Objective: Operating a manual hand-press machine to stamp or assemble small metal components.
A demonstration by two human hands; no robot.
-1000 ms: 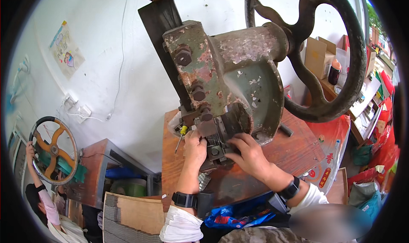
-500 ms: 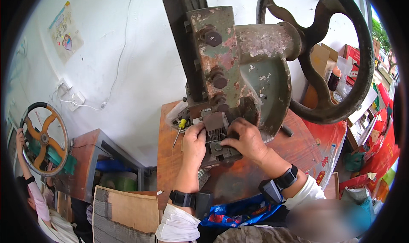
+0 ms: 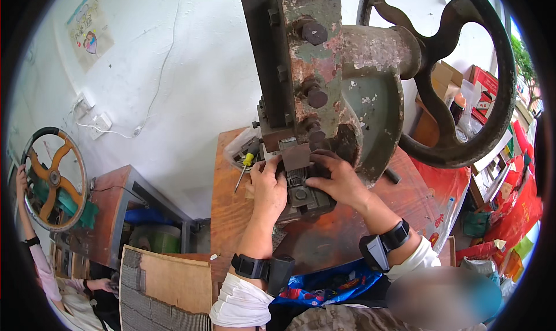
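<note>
A flat dark metal plate (image 3: 296, 157) stands at the foot of an old hand-wheel press, under its ram. My left hand (image 3: 269, 187) has its fingers curled at the plate's left edge. From the other side, the fingers of my right hand (image 3: 337, 178) close on the right edge, with the thumb lower down near the die. Below the plate a row of fine dark teeth shows in the die block (image 3: 301, 196), which carries a bolt on its near part. My fingertips are partly hidden behind the plate.
The press's green body (image 3: 315, 58) rises over my hands, its large handwheel (image 3: 503, 93) at the right. Left of my hand a yellow-handled screwdriver (image 3: 249, 159) leans at a plastic tray. A cardboard piece (image 3: 176, 282) stands lower left. Another person's hand grips a second wheel (image 3: 54, 179).
The press appears shifted right in the view. The plate sits slightly higher above the toothed part, and both hands moved with it. At far left, the other person's lower hand has come into view.
</note>
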